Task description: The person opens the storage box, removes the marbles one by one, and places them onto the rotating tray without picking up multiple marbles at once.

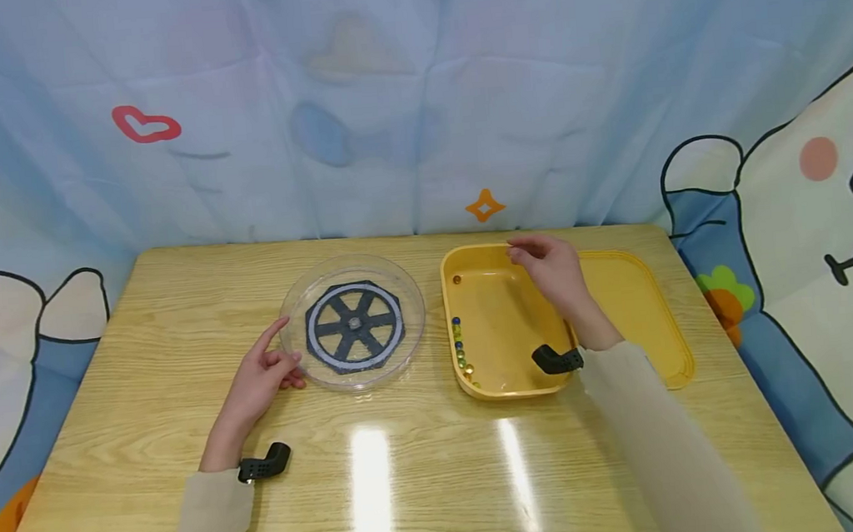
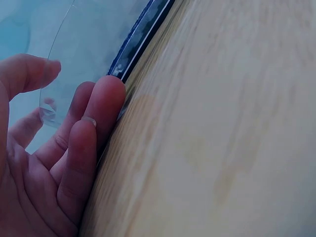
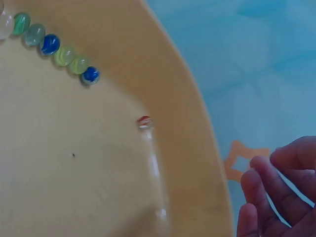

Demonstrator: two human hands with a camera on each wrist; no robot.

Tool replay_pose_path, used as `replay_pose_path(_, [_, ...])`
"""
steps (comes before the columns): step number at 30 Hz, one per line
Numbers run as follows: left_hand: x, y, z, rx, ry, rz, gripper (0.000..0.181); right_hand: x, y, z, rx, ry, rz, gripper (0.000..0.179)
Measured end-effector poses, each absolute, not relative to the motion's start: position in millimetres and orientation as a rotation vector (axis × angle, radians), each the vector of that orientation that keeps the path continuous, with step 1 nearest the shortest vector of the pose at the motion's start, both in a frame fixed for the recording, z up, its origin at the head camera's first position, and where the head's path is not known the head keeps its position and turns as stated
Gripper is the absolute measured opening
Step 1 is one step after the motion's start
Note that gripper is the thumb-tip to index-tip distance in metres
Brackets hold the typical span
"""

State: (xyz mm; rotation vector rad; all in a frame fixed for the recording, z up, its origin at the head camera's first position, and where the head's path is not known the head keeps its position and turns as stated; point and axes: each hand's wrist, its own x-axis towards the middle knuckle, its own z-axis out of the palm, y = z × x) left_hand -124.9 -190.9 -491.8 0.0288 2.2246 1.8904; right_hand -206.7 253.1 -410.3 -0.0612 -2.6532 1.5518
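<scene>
Head view shows the left hand [image 1: 257, 381] at the left edge of a clear round dish [image 1: 415, 307] with a dark wheel shape [image 1: 355, 323] at its middle, its index finger and thumb spread apart and fingers touching the rim. Right of the dish on the surface [image 1: 443, 473], a yellow tray [image 1: 509, 322] holds a row of marbles [image 1: 459, 344] along its left wall and a lone reddish marble [image 1: 457, 279] near its far left corner, with a yellow lid [image 1: 629, 308] to its right. Above the tray's far right part, the right hand [image 1: 557, 279] has its fingertips close together, though I cannot tell whether they pinch anything.
</scene>
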Motion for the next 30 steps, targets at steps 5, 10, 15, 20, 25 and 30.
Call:
replay_pose_path(5, [-124, -193, -492, 0.014, 2.239, 1.884, 0.065, -228, 233, -429, 0.005, -2.72, 1.505, 0.028])
replay_pose_path(10, [-123, -195, -492, 0.009, 2.24, 1.881, 0.064, -239, 219, -452, 0.024, -2.801, 1.518, 0.022])
replay_pose_path(15, [-122, -195, -491, 0.005, 2.24, 1.885, 0.064, -243, 207, -466, 0.077, -2.896, 1.483, 0.026])
replay_pose_path(20, [-121, -194, -491, 0.003, 2.232, 1.891, 0.065, -242, 200, -468, 0.098, -2.982, 1.361, 0.028])
replay_pose_path(25, [-122, -192, -491, -0.002, 2.225, 1.895, 0.066, -245, 200, -473, 0.125, -3.016, 1.252, 0.024])
replay_pose_path(30, [-123, -189, -492, 0.002, 2.229, 1.894, 0.065, -243, 202, -475, 0.099, -3.021, 1.233, 0.023])
